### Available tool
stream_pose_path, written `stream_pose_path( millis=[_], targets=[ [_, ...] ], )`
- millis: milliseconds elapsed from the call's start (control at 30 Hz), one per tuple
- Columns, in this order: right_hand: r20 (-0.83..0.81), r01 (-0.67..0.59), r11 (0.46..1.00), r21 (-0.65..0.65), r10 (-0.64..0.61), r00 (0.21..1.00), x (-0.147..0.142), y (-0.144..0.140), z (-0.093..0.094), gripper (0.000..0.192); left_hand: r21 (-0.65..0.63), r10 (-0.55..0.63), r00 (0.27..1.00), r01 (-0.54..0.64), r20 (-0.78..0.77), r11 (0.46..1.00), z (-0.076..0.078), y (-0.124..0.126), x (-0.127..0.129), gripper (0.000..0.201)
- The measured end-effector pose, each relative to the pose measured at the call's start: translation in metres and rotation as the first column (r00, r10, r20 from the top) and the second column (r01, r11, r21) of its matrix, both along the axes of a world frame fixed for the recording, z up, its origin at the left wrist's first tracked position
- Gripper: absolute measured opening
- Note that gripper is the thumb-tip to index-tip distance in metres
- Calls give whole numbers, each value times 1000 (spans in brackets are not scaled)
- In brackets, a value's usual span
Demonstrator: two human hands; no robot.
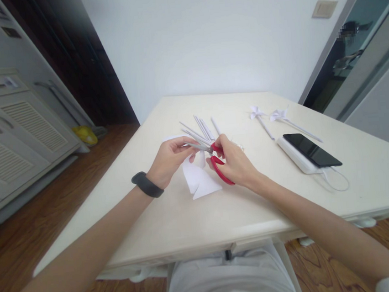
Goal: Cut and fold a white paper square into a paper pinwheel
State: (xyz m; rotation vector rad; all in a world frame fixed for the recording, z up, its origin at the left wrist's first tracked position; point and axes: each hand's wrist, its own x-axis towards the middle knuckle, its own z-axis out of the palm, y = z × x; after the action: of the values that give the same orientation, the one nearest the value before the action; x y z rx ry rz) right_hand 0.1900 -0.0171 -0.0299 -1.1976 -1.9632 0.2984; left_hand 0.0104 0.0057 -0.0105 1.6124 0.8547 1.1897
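Observation:
My right hand (234,162) grips a pair of scissors (221,170) by the red handles. The metal blades point left, across the fingertips of my left hand (172,159), which wears a black wristband. My left fingers are pinched together beside the blades; what they hold is hard to make out. Below both hands is a white piece of paper (205,187) with a slit cut into its near part, partly hidden by the hands. Just beyond the hands, several thin rolled paper sticks (203,127) lie on the table.
Two paper pinwheels on sticks (264,125) (283,115) lie toward the table's back right. A black phone (312,149) rests on a white block (293,155) with a white cable (336,186). The cream table (147,228) meets a white wall (205,39).

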Motion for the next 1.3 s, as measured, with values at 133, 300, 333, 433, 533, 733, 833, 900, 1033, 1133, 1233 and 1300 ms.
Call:
stream_pose_path(
  millis=[133, 300, 333, 433, 533, 733, 833, 900, 1033, 1133, 1233, 1300],
  targets=[
    [9, 4, 1000, 6, -4, 1000, 0, -1, 0, 21, 3, 10, 1000, -10, -8, 1000, 1, -1, 0, 7],
    [4, -2, 1000, 16, 2, 1000, 0, 0, 0, 21, -3, 9, 1000, -9, -8, 1000, 1, -1, 0, 7],
    [4, -4, 1000, 15, 4, 1000, 0, 0, 0, 22, -3, 9, 1000, -9, -6, 1000, 1, -1, 0, 7],
    [8, -5, 1000, 15, 5, 1000, 0, 0, -1, 22, -7, 10, 1000, -10, -6, 1000, 1, 0, 0, 8],
    [14, 0, 1000, 19, -1, 1000, 0, 0, -1, 22, -12, 12, 1000, -12, -15, 1000, 1, -1, 0, 8],
    [60, 33, 999, 16, -34, 998, 1, 1, -2, 20, -31, 4, 1000, -5, -18, 1000, 0, -1, 0, 9],
    [79, 49, 998, 26, -51, 996, 1, 2, -2, 20, -61, -11, 1000, 10, -12, 998, -3, 0, 0, 9],
    [87, 62, 998, 28, -64, 994, 1, 2, -2, 20, -68, -13, 1000, 13, -6, 998, -4, 1, -1, 8],
    [92, 73, 997, 20, -75, 993, 0, 1, -1, 20, -64, -8, 1000, 8, 10, 998, -6, 2, -1, 9],
    [88, 75, 997, 8, -75, 993, 1, 1, -1, 20, -68, -11, 1000, 13, 19, 998, -5, 2, -1, 8],
    [90, 76, 997, 2, -76, 993, 1, 2, -2, 20, -70, -22, 999, 23, 28, 997, -5, 1, 0, 7],
    [95, 86, 996, 0, -86, 992, 2, 3, -2, 19, -73, -20, 999, 22, 26, 997, -5, 0, 0, 9]
  ],
)
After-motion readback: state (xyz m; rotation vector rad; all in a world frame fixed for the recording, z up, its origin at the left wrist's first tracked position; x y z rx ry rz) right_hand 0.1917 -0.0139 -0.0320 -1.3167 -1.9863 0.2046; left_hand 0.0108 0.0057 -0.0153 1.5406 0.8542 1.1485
